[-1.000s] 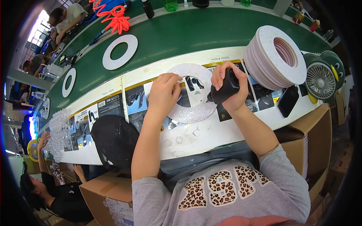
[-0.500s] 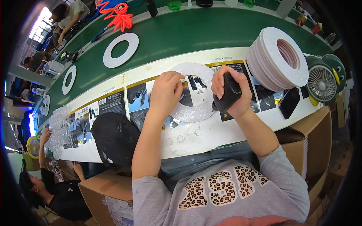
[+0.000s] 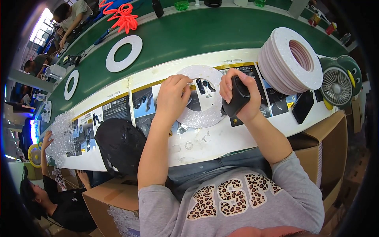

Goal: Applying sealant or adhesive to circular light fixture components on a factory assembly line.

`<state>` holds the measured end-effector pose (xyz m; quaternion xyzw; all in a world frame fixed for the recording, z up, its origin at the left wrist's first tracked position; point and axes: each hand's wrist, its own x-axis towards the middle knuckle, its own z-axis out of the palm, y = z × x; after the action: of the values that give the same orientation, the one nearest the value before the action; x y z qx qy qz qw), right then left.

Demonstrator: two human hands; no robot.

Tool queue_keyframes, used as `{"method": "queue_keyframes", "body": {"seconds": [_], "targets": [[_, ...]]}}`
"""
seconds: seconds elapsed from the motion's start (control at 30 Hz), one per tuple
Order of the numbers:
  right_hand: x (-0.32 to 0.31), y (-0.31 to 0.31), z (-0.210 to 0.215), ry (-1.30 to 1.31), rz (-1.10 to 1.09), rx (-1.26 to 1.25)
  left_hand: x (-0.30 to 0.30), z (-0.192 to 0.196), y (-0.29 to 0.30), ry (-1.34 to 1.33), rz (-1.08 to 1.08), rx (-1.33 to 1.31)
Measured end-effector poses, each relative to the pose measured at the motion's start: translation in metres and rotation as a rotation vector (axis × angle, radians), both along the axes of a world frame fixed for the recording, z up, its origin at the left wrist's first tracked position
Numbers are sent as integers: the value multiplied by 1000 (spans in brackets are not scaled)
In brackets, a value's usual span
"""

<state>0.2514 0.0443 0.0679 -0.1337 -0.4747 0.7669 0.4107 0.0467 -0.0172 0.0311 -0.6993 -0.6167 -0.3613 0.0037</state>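
Observation:
A flat, speckled white ring (image 3: 201, 119) lies on the printed sheets in front of me. My left hand (image 3: 174, 94) rests over its left side, fingers bent around the rim toward the central hole. In my right hand (image 3: 250, 98) is a black rounded handheld tool (image 3: 236, 97), gripped from the right with the fingers wrapped over it. The tool's narrow end points down at the ring's right edge; whether it touches the ring I cannot tell. Through the hole, the printed sheet (image 3: 205, 89) shows.
To the right stand a stack of white rings (image 3: 290, 61), a black phone (image 3: 303, 107) and a small green fan (image 3: 336, 87). Two loose rings, one a larger white ring (image 3: 124, 53), lie on the green surface. A black cap (image 3: 120, 146) and a cardboard box (image 3: 112, 201) are at left, near a co-worker (image 3: 59, 201).
Both hands keep almost the same pose on the ring and the tool. The loose rings on the green surface appear slightly farther left in the picture.

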Motion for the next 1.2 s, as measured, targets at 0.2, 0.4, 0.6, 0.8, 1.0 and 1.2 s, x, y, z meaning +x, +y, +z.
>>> {"method": "queue_keyframes", "body": {"seconds": [0.2, 0.4, 0.6, 0.8, 1.0, 1.2], "targets": [[-1, 1, 0, -17, -15, 11, -2, -1, 0, -8, -2, -7], [-1, 2, -1, -23, -33, 27, -2, 0, 0, 13, 22, -12], [-2, 3, -5, -24, -40, 35, -5, -5, 0, 110, 214, 4], [-1, 2, 2, -3, -59, -14, -7, -10, -3, 128, 361, -127], [0, 0, 5, 111, -70, -63, -8, -5, -3, 152, 390, -140], [-6, -9, -2, 238, -4, -128, -12, -4, -4, 158, 434, -157]]}}
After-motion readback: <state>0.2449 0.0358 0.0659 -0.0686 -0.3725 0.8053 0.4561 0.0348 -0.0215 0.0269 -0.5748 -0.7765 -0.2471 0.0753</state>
